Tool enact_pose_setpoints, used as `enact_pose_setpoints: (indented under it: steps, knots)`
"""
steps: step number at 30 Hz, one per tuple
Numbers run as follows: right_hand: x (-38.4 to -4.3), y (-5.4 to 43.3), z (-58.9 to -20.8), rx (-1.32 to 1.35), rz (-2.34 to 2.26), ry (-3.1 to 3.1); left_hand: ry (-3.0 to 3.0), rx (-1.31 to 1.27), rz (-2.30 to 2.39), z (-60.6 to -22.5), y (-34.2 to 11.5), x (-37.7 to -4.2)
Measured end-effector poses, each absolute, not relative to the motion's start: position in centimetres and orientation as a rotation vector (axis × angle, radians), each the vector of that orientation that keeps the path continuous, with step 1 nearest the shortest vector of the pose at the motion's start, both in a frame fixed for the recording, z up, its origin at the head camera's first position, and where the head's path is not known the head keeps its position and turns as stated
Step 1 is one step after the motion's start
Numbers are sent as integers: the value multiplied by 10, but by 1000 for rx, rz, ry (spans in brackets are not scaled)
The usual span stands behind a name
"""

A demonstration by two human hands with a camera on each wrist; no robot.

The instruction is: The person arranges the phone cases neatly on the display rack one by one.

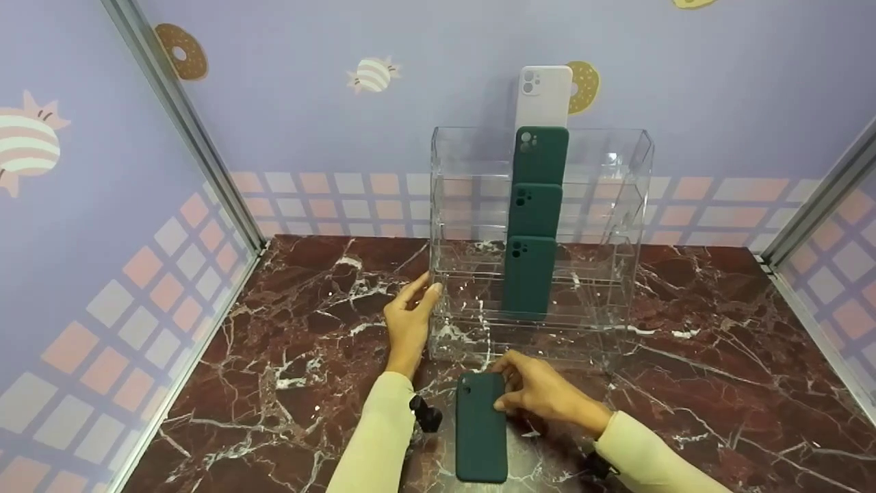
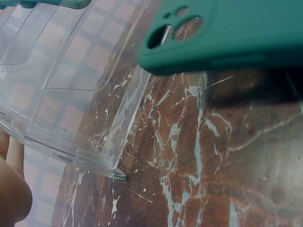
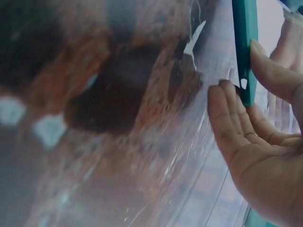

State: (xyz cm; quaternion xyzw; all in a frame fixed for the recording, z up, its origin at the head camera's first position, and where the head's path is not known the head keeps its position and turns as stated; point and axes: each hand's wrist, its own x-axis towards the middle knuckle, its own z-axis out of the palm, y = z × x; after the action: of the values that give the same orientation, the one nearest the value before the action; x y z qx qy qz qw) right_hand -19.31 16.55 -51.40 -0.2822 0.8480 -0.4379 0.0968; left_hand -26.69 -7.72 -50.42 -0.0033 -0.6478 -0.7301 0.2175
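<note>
A dark green phone case (image 1: 481, 438) hangs upright near the front, its camera cutouts at the top. My right hand (image 1: 544, 390) pinches its upper right edge, thumb on one face and fingers on the other. The right wrist view shows the case (image 3: 246, 47) edge-on between thumb and fingers. My left hand (image 1: 409, 318) touches the left side of a clear tiered display rack (image 1: 465, 335), fingers stretched along it. Three green phone cases, the lowest (image 1: 528, 281) among them, stand in a column on the rack's tiers, with a white phone case (image 1: 545, 96) topmost.
The rack stands on a dark red marbled table (image 1: 308, 383), close to the patterned back wall (image 1: 328, 137). Side panels with metal corner posts (image 1: 198, 130) border the table left and right. Clear tier walls rise on both sides of the case column.
</note>
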Motion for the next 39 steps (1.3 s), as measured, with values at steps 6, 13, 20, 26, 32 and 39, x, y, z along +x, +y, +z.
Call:
enact_pose_setpoints:
  steps: [6,13,20,26,32,39]
  knots:
    - [-193,175,-510,-807,-1477,2518,-1777,-1,-2029,-505,-76,-268]
    - [-190,180,-500,-837,-1643,2500,-1767,4,-2037,-505,-77,-268]
    - [-188,184,-491,-865,-1744,2510,-1791,1,-2015,-504,-77,-268]
    - [-191,189,-485,-905,-1787,2572,-1804,9,-2003,-504,-77,-268]
    - [-194,195,-477,-889,-1831,2594,-1792,30,-2003,-503,-76,-268]
    - [-203,202,-468,-925,-1845,2707,-1785,43,-2005,-501,-74,-269]
